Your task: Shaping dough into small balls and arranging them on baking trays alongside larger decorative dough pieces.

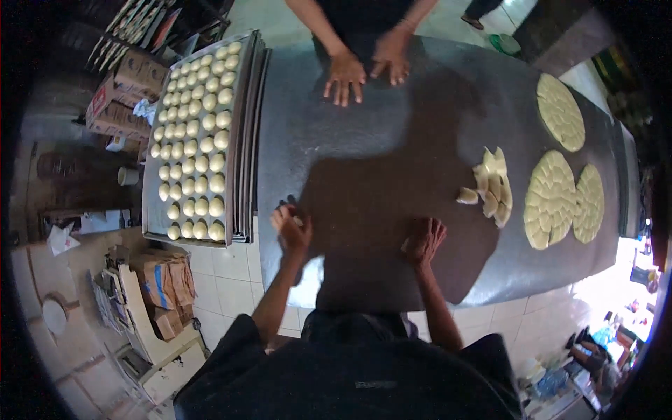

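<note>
My left hand (292, 229) is curled on the dark metal table (343, 273) around a small pale piece, apparently dough. My right hand (425, 239) rests farther right with its fingers bent under; whatever lies beneath them is hidden. Up and right of it sit several irregular cut pieces of dough (493, 182). Three flattened dough discs, scored into sections, lie at the table's right: one at the back (560, 112), two nearer (549, 199) and touching (588, 203). To my left, a metal tray (150, 220) atop a stack holds rows of several round dough balls (201, 164).
Across the table another person's two hands rest with fingers spread, one (345, 77) left of the other (392, 59). Cardboard boxes (129, 84) and a rack (126, 35) stand at the back left. A pale machine (168, 367) with brown paper sacks (161, 283) is at the lower left.
</note>
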### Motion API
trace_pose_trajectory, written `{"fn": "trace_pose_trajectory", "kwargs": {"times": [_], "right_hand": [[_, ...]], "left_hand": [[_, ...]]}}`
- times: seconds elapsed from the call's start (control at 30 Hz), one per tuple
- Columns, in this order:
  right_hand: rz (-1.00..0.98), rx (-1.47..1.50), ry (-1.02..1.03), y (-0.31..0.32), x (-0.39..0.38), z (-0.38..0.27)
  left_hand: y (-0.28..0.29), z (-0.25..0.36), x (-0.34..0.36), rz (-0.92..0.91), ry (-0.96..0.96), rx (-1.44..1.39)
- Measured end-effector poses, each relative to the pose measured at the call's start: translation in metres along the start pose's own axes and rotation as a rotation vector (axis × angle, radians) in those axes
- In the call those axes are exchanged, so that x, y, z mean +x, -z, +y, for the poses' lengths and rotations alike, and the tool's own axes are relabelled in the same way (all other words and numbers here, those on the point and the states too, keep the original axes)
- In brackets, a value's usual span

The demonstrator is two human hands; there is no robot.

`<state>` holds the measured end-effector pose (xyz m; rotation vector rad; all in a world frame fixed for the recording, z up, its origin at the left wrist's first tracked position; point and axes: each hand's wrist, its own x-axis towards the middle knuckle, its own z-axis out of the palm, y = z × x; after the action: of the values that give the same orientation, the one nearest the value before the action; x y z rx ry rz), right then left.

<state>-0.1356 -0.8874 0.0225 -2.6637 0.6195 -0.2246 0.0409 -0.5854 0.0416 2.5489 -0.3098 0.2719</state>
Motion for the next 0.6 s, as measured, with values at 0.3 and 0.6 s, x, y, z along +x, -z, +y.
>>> {"fn": "trace_pose_trajectory", "kwargs": {"times": [0.3, 0.6], "right_hand": [[-0.143, -0.248, -0.06, 0.011, -0.027, -0.017], [0.43, 0.068, 0.073, -0.009, -0.02, -0.03]], "left_hand": [[0.051, 0.012, 0.002, -0.192, 0.01, 0.093], [0.028, -0.015, -0.025, -0.054, -0.224, -0.353]]}}
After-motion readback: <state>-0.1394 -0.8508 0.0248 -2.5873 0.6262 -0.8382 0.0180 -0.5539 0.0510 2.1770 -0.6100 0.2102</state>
